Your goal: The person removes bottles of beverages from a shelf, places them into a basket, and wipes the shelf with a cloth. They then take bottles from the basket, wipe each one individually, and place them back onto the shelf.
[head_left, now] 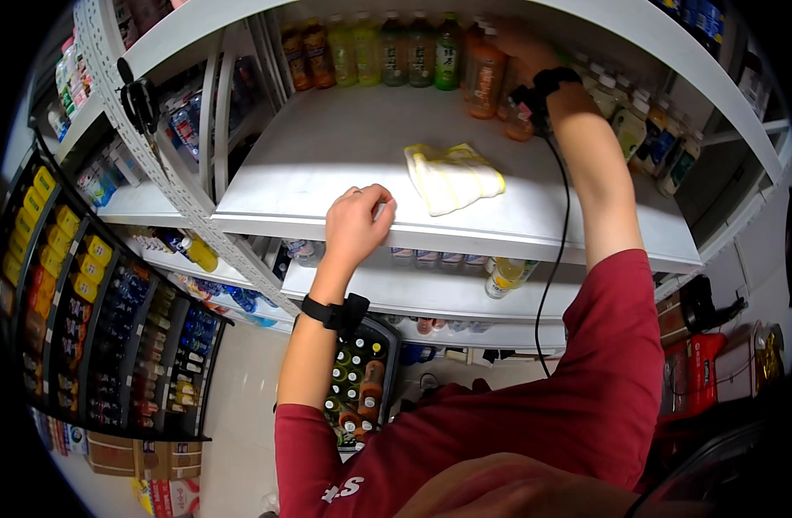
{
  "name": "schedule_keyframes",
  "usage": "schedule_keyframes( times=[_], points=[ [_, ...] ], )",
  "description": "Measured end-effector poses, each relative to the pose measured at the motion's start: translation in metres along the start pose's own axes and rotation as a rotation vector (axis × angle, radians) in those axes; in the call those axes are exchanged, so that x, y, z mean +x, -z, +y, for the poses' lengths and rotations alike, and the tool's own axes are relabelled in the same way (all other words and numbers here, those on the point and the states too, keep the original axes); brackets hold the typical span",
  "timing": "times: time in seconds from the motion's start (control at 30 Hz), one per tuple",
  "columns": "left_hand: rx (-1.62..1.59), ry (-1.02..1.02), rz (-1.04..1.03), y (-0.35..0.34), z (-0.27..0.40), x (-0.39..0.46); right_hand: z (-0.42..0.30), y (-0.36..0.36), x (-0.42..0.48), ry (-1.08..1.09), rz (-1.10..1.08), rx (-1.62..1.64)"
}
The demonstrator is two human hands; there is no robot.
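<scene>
My left hand (360,220) rests at the front edge of a white metal shelf (318,162), fingers curled and holding nothing visible. At the back of the same shelf, my right hand (524,48) reaches in at the tops of orange drink bottles (486,81). It is blurred, and whether its fingers grip a bottle cap is hidden. A white cloth with yellow stripes (454,178) lies crumpled on the shelf between my hands. Left of the orange bottles, a row of green tea bottles (448,55) and other drinks stands along the back.
Pale and dark bottles (631,126) crowd the shelf's right side. A black cable (560,239) hangs from my right wrist. Below my left forearm sits a dark crate (388,343) full of bottles. Scissors (139,103) hang on the left upright post. A stocked drinks rack (111,311) stands at left.
</scene>
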State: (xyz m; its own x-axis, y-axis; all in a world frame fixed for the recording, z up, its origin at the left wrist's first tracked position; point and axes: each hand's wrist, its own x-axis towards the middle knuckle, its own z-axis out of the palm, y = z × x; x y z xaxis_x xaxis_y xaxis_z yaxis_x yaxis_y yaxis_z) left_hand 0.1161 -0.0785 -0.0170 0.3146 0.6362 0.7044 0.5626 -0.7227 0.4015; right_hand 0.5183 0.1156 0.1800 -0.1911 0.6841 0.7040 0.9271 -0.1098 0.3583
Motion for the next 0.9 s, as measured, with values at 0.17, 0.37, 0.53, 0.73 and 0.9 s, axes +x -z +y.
schedule_keyframes(
  times=[0.17,0.37,0.53,0.73,0.9],
  points=[
    [0.014,-0.005,0.005,-0.002,-0.002,0.000,0.003,0.003,-0.010,-0.075,-0.106,-0.058],
    [0.016,-0.024,0.014,-0.001,-0.001,0.001,-0.018,0.091,-0.049,-0.041,-0.051,0.119],
    [0.042,0.007,-0.018,-0.001,0.000,0.000,-0.032,0.132,-0.074,-0.043,-0.066,0.257],
    [0.017,-0.021,-0.003,0.001,0.000,0.000,-0.030,0.049,-0.015,-0.061,-0.127,0.197],
    [0.010,-0.043,0.025,0.000,-0.001,-0.001,-0.005,-0.025,0.014,-0.079,-0.058,0.176]
  ],
)
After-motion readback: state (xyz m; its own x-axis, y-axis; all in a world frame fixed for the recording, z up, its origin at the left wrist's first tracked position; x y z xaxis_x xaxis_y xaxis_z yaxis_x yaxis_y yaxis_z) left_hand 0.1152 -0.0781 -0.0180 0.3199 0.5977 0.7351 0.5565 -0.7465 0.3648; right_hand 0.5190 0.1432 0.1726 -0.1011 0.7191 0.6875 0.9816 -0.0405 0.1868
